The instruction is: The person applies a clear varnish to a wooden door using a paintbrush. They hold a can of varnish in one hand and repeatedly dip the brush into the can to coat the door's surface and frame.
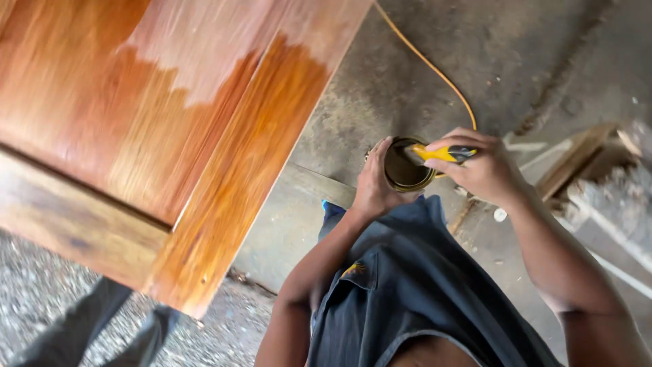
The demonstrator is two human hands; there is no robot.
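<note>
A large glossy orange-brown wooden door panel, partly wet with finish, fills the left of the view, its long edge running diagonally down toward the grey concrete floor. Right of it, over the person's dark blue shorts, sits a small round metal can of dark liquid, well apart from the panel's edge. The left hand curls around the can's left wall, steadying it. The right hand, closed on a yellow-handled brush, holds it across the can's rim, handle pointing right. A yellow cord trails away behind.
</note>
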